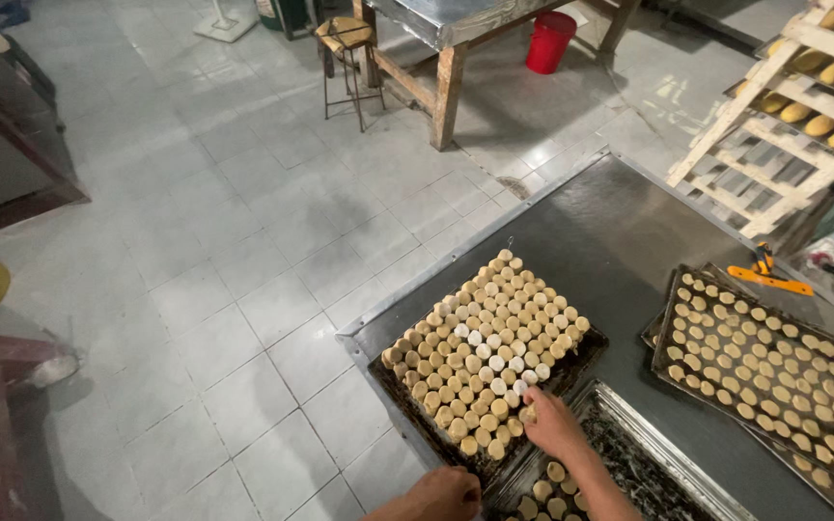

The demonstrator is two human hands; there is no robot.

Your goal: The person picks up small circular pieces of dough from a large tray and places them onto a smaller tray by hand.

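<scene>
A dark baking tray (586, 352) on a metal-topped table holds several close rows of small round dough pieces (480, 342). My right hand (550, 423) rests at the tray's near corner, its fingers closed on one dough piece (527, 414) beside the last row. My left hand (444, 496) grips the near edge of that tray at the bottom of the view. A shinier tray (668, 453) under my right forearm holds a few more dough rounds (547, 487).
To the right lies another dark tray (673, 333) filled with spaced dough rounds, with an orange-handled tool (769, 278) behind it. A wooden rack (793, 116) holds loaves at top right. A stool (345, 48), a wooden table (446, 68) and a red bucket (550, 41) stand on the tiled floor.
</scene>
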